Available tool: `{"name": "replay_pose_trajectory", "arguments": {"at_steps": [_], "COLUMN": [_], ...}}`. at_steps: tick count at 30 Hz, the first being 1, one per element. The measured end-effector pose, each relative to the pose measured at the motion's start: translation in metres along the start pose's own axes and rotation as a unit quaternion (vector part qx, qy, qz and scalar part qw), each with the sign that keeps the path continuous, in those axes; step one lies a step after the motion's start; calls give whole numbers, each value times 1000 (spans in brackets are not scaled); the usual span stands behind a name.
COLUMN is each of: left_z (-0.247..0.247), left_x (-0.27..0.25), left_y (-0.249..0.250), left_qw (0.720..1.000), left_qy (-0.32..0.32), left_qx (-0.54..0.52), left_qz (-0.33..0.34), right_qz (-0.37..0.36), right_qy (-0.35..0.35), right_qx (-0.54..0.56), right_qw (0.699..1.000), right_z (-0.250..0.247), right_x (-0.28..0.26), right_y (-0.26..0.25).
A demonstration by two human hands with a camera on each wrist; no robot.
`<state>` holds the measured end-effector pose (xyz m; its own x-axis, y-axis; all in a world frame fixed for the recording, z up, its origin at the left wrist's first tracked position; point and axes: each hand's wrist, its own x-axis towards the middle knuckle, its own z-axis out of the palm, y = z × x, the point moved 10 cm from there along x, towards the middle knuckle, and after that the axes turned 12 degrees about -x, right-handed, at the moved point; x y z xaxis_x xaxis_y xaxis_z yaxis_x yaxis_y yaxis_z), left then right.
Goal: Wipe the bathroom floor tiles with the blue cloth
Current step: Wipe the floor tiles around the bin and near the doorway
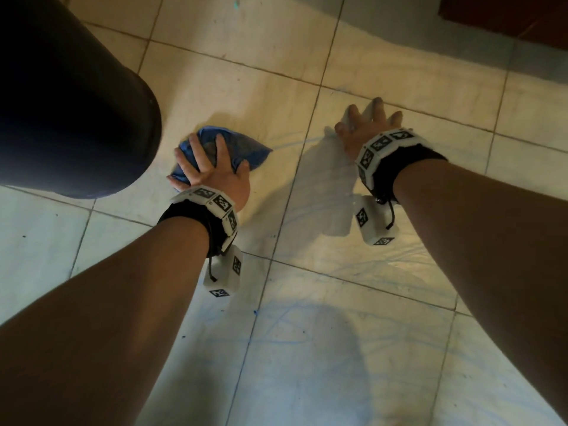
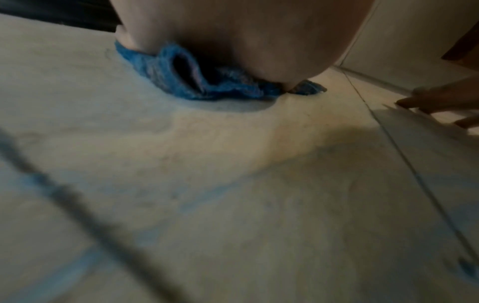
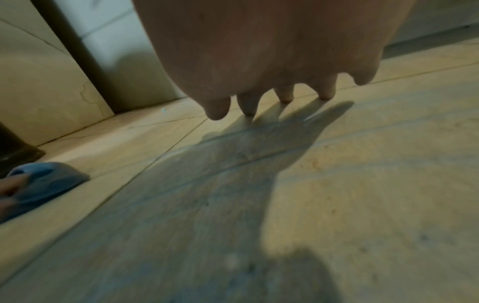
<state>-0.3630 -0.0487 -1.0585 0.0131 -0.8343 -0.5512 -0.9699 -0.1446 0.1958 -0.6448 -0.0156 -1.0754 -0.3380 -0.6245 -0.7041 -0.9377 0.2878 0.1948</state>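
Two hands are low over the floor tiles [image 1: 353, 272], which are pale squares with dark grout lines and faint blue streaks. Most open room lies toward 6 o'clock and toward 3 o'clock in the head view, where the tiles run on with only shadows on them. At 12 o'clock the floor meets a pale wall base [image 1: 415, 23], and at 1 o'clock a dark brown wooden edge [image 1: 507, 16] closes the corner.

One big dark round object [image 1: 70, 96] fills the side at 10 o'clock. Its lower rim comes very near the cloth [image 1: 242, 149] and blocks movement to that side. In the right wrist view a dark upright post [image 3: 77, 55] stands against the wall at 11 o'clock.

The cloth is blue and bunched, and it lies on a tile just beside the dark object, at about 10 o'clock from the picture's centre. The left hand [image 1: 212, 176] lies on top of it with the fingers spread and bent down over the folds, so it presses and grips the cloth against the floor; the left wrist view shows the cloth [image 2: 207, 82] squeezed under the palm.

The right hand [image 1: 368, 127] is well apart from the cloth, at 1 o'clock from centre. It is wide, with spread and nearly straight fingers [image 3: 285, 94], and holds nothing. The fingertips are close to the tile; I cannot tell if they touch. Both forearms reach forward from 6 o'clock.
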Motion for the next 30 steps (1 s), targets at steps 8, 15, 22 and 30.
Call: {"name": "replay_pose_trajectory", "arguments": {"at_steps": [8, 15, 22, 30], "left_z": [7, 35, 35, 34], "left_x": [5, -2, 1, 0], "left_y": [52, 123, 124, 123], "left_qw": [1000, 994, 993, 992], "left_qy": [-12, -41, -77, -70], "left_qx": [6, 32, 58, 88], "left_qz": [22, 96, 64, 59], "right_qz": [46, -6, 4, 63], "right_qy": [27, 7, -21, -10], "right_qx": [88, 37, 59, 119], "right_qw": [995, 999, 998, 991], "right_z": [-9, 6, -3, -4], "right_x": [-23, -1, -7, -15], "right_y": [12, -3, 20, 68]}}
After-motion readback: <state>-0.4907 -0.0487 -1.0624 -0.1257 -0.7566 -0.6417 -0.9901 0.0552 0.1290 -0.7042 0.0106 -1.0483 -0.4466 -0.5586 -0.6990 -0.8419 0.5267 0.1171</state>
